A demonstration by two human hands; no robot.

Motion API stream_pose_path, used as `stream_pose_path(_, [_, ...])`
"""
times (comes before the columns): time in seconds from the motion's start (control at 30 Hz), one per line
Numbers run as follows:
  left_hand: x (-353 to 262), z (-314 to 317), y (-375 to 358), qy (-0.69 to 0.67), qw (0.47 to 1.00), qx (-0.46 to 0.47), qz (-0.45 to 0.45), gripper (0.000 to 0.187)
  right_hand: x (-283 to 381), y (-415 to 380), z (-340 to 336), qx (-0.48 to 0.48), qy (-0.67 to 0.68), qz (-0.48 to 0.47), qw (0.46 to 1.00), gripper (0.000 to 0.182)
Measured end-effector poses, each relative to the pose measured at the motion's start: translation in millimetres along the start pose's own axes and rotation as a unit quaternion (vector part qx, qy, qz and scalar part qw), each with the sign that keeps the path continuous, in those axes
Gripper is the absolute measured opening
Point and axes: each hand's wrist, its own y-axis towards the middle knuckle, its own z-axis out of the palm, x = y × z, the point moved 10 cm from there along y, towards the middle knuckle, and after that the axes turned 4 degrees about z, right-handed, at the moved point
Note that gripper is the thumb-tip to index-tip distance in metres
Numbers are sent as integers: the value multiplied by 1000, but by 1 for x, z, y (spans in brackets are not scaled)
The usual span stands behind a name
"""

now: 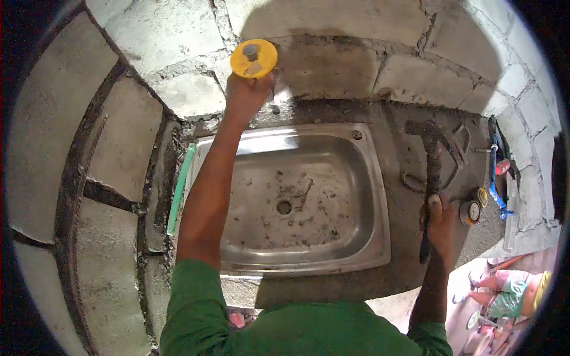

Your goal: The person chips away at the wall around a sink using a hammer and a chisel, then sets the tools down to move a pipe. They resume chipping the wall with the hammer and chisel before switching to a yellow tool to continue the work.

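Note:
My left hand (246,95) is closed around a chisel with a round yellow hand guard (268,60), held up against the block wall (341,65) behind the sink. The chisel's grey metal head (250,51) points toward me, while its tip is hidden behind my hand. On the right, my right hand (440,224) grips a hammer (434,160) by its handle over the cement counter. The hammer's head lies toward the wall, apart from the chisel. Between my arms is a stainless steel sink (380,237), its basin strewn with dark debris.
Two tape rolls (469,212), a blue pipe (494,172) and a dark frame-shaped tool (460,142) lie on the counter's right side. A green strip (180,190) stands along the sink's left edge. Another person (509,293) is at the lower right.

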Motion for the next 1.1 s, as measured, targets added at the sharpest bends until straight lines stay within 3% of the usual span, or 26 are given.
stream_pose_path(0.13, [-2, -6, -9, 24, 1000, -7, -5, 22, 7, -1, 4, 8, 41, 29, 999, 39])
stream_pose_path(0.23, [29, -2, -26, 11, 1000, -8, -6, 21, 30, 8, 13, 56, 50, -52, 996, 37])
stream_pose_path(0.3, [59, 11, -47, -77, 992, 27, -98, 20, 51, 7, 16, 42, 40, -47, 997, 37])
stream_pose_path(0.33, [30, 5, -50, 40, 999, 17, -16, 26, 59, 5, 21, 44, 36, -49, 997, 37])
stream_pose_path(0.37, [40, 11, -67, 39, 999, 12, -18, 26, 67, 3, 23, 35, 37, -58, 997, 38])
stream_pose_path(0.4, [87, 20, -96, -231, 961, -55, -139, 31, 73, 3, 23, 25, 38, -68, 997, 39])
stream_pose_path(0.43, [116, 38, -122, -481, 834, -116, -244, 36, 68, 5, 24, 26, 36, -71, 996, 39])
stream_pose_path(0.47, [102, 34, -127, -482, 834, -118, -241, 36, 69, 5, 23, 13, -15, -149, 989, 38])
stream_pose_path(0.5, [63, 30, -123, -335, 928, -16, -164, 39, 76, -1, 25, 1, -66, -225, 972, 38])
stream_pose_path(0.53, [33, 35, -129, -172, 978, 89, -82, 42, 79, -8, 27, 2, -68, -225, 972, 38])
stream_pose_path(0.6, [25, 41, -156, -217, 967, 105, -89, 44, 59, -12, 45, 87, 29, -27, 995, 39])
stream_pose_path(0.63, [22, 48, -168, -260, 953, 125, -91, 47, 67, -12, 46, 87, 29, -28, 995, 39])
stream_pose_path(0.7, [15, 62, -181, -346, 919, 168, -92, 51, 121, -27, 54, 91, -105, -276, 951, 43])
stream_pose_path(0.77, [17, 73, -182, -394, 894, 193, -97, 53, 94, -31, 54, 56, -102, -286, 951, 45])
stream_pose_path(0.8, [-1, 61, -162, -182, 963, 194, 43, 55, 86, -33, 48, 28, -97, -300, 948, 48])
stream_pose_path(0.83, [-25, 53, -154, 45, 966, 181, 178, 58, 86, -34, 48, 35, -100, -301, 948, 48])
stream_pose_path(0.87, [-25, 45, -141, -32, 980, 164, 105, 55, 87, -32, 52, 50, -122, -305, 943, 49])
stream_pose_path(0.97, [-17, 51, -134, 14, 986, 143, 87, 53, 62, -29, 46, 43, -211, -337, 917, 48])
stream_pose_path(1.0, [-33, 41, -127, 64, 982, 85, 154, 51, 60, -30, 45, 16, -280, -355, 892, 48])
stream_pose_path(1.1, [-19, 52, -132, 67, 978, 94, 173, 48, 59, -17, 41, 53, -243, -339, 907, 50])
